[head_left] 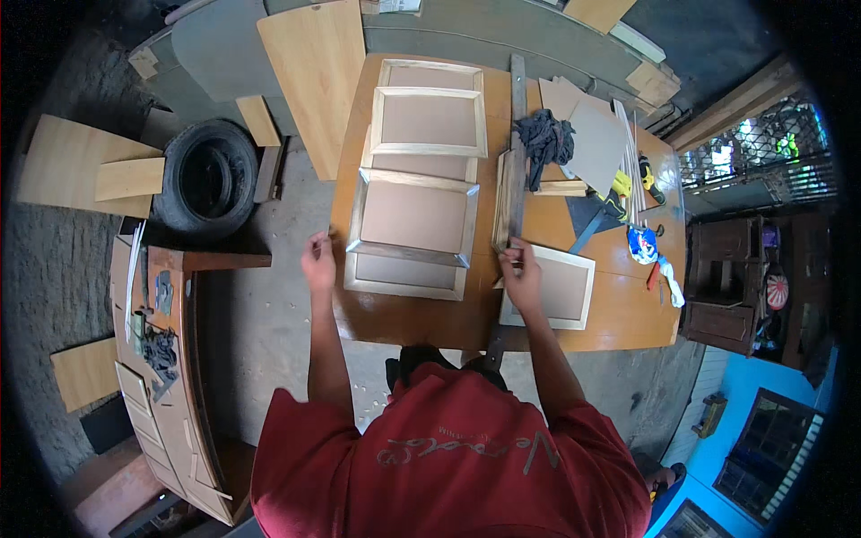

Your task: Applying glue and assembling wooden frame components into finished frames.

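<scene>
My right hand (523, 280) is closed at the near end of a bundle of long wooden strips (505, 202), its fingertips pinching one of them. Beside the table's left edge, my left hand (319, 262) has its fingers curled together; whatever they may hold is too small to make out. Between my hands, several wooden frames with brown panels lie overlapping in a column, among them a frame with grey corners (415, 216) and a paler frame (429, 122) farther back. Another panelled frame (560, 285) lies partly under my right forearm.
The orange-brown wooden table (619, 309) carries a dark cloth (544, 142), loose grey boards (596, 134), a yellow-and-black tool (617, 199) and a blue-and-white bag (642, 244). A metal bar (517, 85) crosses it lengthwise. A tyre (206, 179) and a side bench (179, 359) stand left.
</scene>
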Demonstrator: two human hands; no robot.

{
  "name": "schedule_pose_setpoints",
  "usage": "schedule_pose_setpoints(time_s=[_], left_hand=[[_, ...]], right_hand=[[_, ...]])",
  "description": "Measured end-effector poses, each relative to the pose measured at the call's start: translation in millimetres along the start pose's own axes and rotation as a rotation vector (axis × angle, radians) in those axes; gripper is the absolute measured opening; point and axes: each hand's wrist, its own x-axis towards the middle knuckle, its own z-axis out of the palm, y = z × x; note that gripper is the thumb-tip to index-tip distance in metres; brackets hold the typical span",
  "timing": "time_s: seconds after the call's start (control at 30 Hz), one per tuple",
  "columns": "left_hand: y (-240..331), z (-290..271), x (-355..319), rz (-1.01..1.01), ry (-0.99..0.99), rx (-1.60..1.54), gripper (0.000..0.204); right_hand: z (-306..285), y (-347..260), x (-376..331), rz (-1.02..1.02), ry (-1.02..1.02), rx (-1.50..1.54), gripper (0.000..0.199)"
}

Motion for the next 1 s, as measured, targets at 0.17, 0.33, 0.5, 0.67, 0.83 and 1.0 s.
schedule_pose_setpoints(time_s=[0.17, 0.33, 0.5, 0.67, 0.83, 1.0], left_hand=[[1.2, 29.0, 40.0, -0.082, -0.263, -0.017, 0.024], [6.2, 45.8, 40.7, -0.015, -0.271, 0.081, 0.024], [6.4, 41.4, 36.0, 0.021, -0.258, 0.091, 0.023], [11.3, 35.6, 32.4, 0.014, -0.295, 0.084, 0.023], [9.9, 33.9, 34.7, -0.043, -0.314, 0.070, 0.019], [6.7, 30.1, 45.4, -0.031, -0.323, 0.009, 0.019]], right_hand=[[60.5, 8.5, 23.3, 0.157, -0.043, 0.034, 0.053], [85.6, 20.1, 33.3, 0.215, -0.002, -0.057, 0.060], [91.1, 9.9, 32.9, 0.310, -0.033, 0.023, 0.062], [93.9, 33.8, 30.0, 0.292, 0.038, 0.100, 0.055], [94.1, 52.3, 25.6, 0.406, 0.054, 0.323, 0.047], [85.0, 17.0, 36.1, 0.568, -0.056, 0.739, 0.047]])
